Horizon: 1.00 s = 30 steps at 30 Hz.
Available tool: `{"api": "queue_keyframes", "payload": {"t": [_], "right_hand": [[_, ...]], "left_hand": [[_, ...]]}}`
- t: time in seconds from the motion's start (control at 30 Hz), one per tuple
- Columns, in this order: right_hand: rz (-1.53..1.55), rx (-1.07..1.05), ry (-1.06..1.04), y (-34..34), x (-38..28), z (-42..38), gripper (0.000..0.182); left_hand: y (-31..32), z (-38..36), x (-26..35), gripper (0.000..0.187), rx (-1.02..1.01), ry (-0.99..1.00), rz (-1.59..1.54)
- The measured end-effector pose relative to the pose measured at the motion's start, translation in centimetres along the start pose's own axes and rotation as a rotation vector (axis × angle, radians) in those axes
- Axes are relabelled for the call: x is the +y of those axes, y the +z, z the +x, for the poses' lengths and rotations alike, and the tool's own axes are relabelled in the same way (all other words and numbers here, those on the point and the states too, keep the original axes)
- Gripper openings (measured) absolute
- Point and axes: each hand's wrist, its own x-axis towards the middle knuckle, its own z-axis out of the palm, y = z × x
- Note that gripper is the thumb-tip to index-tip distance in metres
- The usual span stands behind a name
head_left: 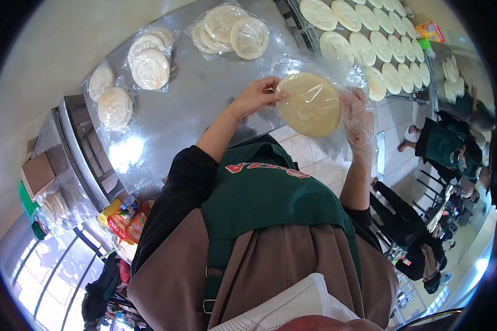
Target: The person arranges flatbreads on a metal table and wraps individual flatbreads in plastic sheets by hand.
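A round, pale pizza base (308,105) is held up in front of me over the table's right edge, with clear plastic bag film (336,140) around it. My left hand (261,98) pinches its left edge between thumb and fingers. On the other side, my right hand (359,118) is covered by the clear bag and grips the right edge; its fingertips are partly hidden by crinkled, shiny plastic. Bagged stacks of bases (221,30) lie on the metal table (204,83) beyond my hands.
More bagged bases (150,67) and another bagged stack (115,107) lie at the table's left. Rows of loose bases (361,48) cover a rack at the upper right. A cardboard box (40,172) stands far left. Other people (447,149) are at the right, over a tiled floor.
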Motion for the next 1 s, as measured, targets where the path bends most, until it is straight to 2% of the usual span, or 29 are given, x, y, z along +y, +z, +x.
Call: {"api": "queue_keyframes", "payload": {"t": [0.13, 0.2, 0.23, 0.27, 0.3, 0.33, 0.4, 0.43, 0.5, 0.53, 0.6, 0.67, 0.73, 0.77, 0.83, 0.87, 0.93, 0.97, 1.0], "right_hand": [[-0.084, 0.014, 0.117, -0.6, 3.3, 0.2, 0.015], [-0.158, 0.017, 0.105, -1.5, 5.1, 0.2, 0.013], [-0.145, 0.048, 0.156, -1.8, 5.6, 0.1, 0.011], [-0.145, 0.046, 0.158, -2.3, 6.2, 0.0, 0.011], [-0.182, 0.118, 0.091, -2.9, 7.0, -0.1, 0.011], [-0.219, 0.191, 0.022, -3.5, 7.7, -0.2, 0.011], [-0.227, 0.212, 0.008, -4.9, 8.4, -0.1, 0.015], [-0.231, 0.214, 0.065, -5.6, 8.7, 0.0, 0.016], [-0.247, 0.233, 0.174, -6.8, 8.0, 0.2, 0.018], [-0.25, 0.237, 0.174, -7.0, 8.0, 0.4, 0.018], [-0.318, 0.268, 0.018, -7.4, 8.1, 0.3, 0.016], [-0.223, 0.228, 0.038, -7.7, 7.8, 0.1, 0.017], [-0.269, 0.289, -0.089, -7.5, 7.6, 0.0, 0.03], [-0.271, 0.292, -0.09, -7.3, 6.4, 0.2, 0.03], [0.098, 0.382, 0.162, -7.0, 3.5, 0.8, 0.044], [0.098, 0.389, 0.161, -7.2, 3.6, 0.7, 0.044], [-0.077, 0.17, 0.131, -7.5, 4.3, 0.5, 0.053], [-0.137, 0.113, 0.082, -7.6, 4.9, 0.6, 0.052], [-0.137, 0.119, 0.085, -7.6, 5.3, 0.6, 0.052]], "left_hand": [[0.1, -0.2, 1.0, 0.028, 0.014, -0.023, -0.105], [-0.3, 0.0, 0.8, 0.025, 0.089, 0.174, -0.336], [-0.6, 0.3, 0.7, 0.025, 0.087, 0.172, -0.336], [-1.0, 0.6, 0.6, 0.026, 0.153, 0.29, -0.274], [-1.4, 0.9, 0.4, 0.028, 0.218, 0.408, -0.21], [-1.8, 1.2, 0.1, 0.028, 0.218, 0.407, -0.211], [-2.4, 1.7, -0.8, 0.03, 0.304, 0.584, 0.452], [-2.9, 1.8, -1.6, 0.03, 0.305, 0.584, 0.452], [-3.9, 1.9, -2.5, 0.041, 0.203, 0.673, 1.196], [-4.4, 2.5, -2.3, 0.041, 0.202, 0.678, 1.195], [-5.7, 3.9, -1.8, 0.051, 0.465, 0.564, 1.306], [-7.7, 6.5, 0.1, 0.056, 0.865, 0.56, 1.284], [-9.8, 8.8, 1.5, 0.059, 1.165, 0.49, 1.312], [-11.0, 10.0, 1.8, 0.059, 1.165, 0.494, 1.311], [-13.0, 11.8, 2.1, 0.069, 1.097, 0.126, 1.152], [-13.4, 12.1, 2.1, 0.069, 1.096, 0.134, 1.154], [-14.1, 12.7, 2.4, 0.072, 0.945, -0.062, 1.065], [-14.5, 12.6, 2.5, 0.072, 0.942, -0.057, 1.068], [-14.7, 12.4, 2.8, 0.067, 0.767, -0.047, 0.936]]}}
